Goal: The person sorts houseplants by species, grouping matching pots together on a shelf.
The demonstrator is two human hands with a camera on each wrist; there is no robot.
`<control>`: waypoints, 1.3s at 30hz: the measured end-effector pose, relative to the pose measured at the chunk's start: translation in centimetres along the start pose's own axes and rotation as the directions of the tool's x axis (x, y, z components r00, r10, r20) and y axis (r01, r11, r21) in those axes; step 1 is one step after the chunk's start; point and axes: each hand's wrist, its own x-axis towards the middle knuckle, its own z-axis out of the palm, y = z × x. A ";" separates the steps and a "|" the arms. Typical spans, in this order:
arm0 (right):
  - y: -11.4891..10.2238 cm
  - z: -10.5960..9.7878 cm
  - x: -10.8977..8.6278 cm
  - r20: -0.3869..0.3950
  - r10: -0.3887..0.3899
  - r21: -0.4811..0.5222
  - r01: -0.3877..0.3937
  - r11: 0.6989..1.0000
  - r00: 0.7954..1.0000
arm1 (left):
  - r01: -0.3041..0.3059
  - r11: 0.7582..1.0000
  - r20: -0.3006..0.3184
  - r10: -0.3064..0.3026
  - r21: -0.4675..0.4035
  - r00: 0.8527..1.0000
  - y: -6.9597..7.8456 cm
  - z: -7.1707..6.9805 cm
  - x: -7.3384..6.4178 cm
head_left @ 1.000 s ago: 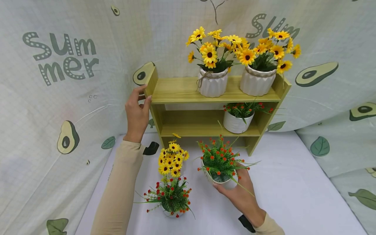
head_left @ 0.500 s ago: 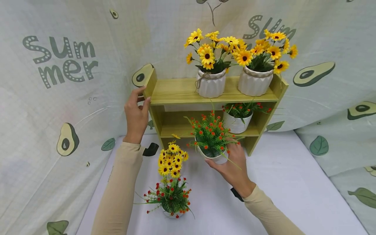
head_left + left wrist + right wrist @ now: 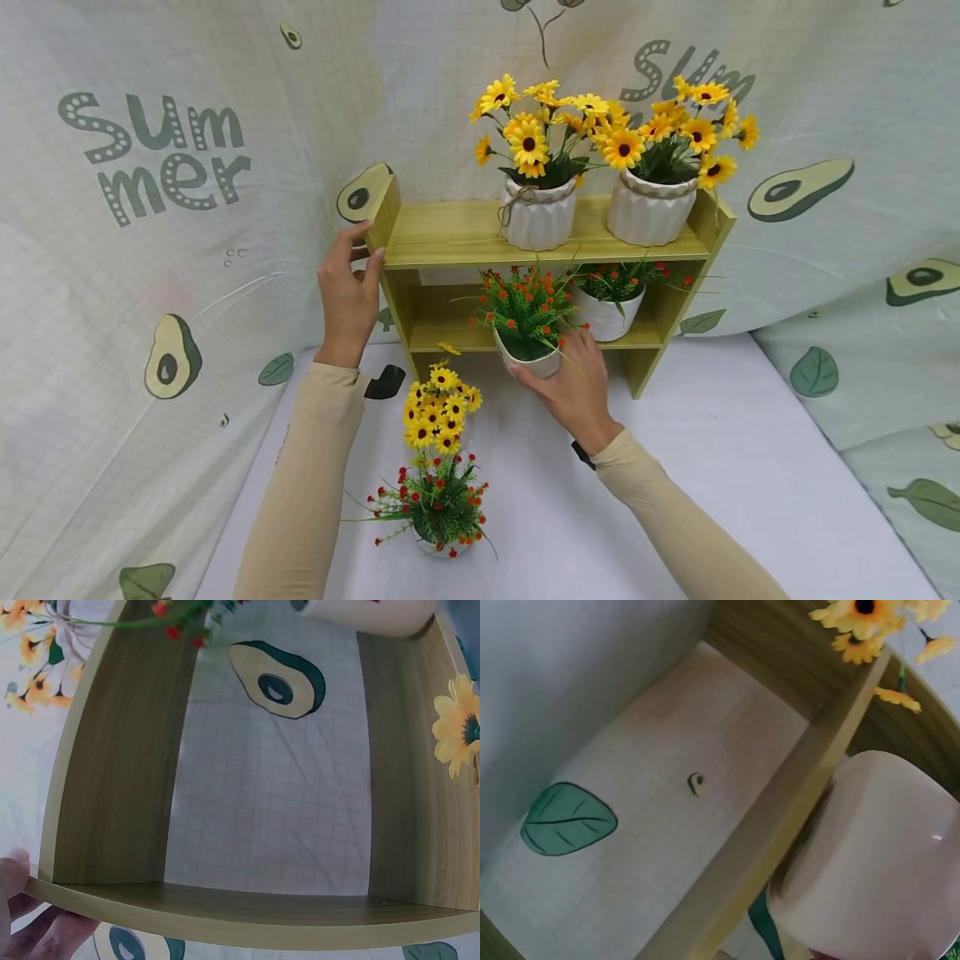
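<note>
My right hand grips a white flowerpot of red flowers and grass-like greenery at the front of the wooden shelf's middle board. The pot overlaps that board's front edge in the head view; its leaves reach under the top board. My left hand holds the left side panel of the wooden shelf, thumb and fingers on opposite faces of it, as the left wrist view shows at lower left. Beside the gripped pot, a similar white pot stands at the middle board's right end.
Two white ribbed pots, one left and one right, stand with yellow daisies on the top board. On the white table are yellow flowers and a red-flowered plant. Printed cloth hangs behind the shelf.
My right hand has carried the red-flowered pot from over the table forward and slightly left, up to the middle board. The left hand stays on the side panel.
</note>
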 end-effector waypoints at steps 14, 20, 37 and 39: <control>-0.1 0.8 2.6 0.118 0.116 -0.093 -0.105 0.990 0.986 | -0.012 1.000 -0.003 0.012 0.003 1.000 0.0 0.0 0.1; -0.3 1.1 3.6 0.130 0.153 -0.127 -0.137 0.982 0.980 | -0.012 1.000 -0.004 0.012 0.003 1.000 0.0 0.0 0.1; -0.2 1.7 3.5 0.092 0.179 -0.013 -0.179 0.984 0.980 | -0.014 1.000 -0.006 0.014 0.004 1.000 0.1 -0.1 0.1; -0.1 1.6 2.8 0.082 0.177 0.006 -0.178 0.984 0.981 | -0.016 1.000 -0.002 0.016 0.003 1.000 0.1 -0.1 0.1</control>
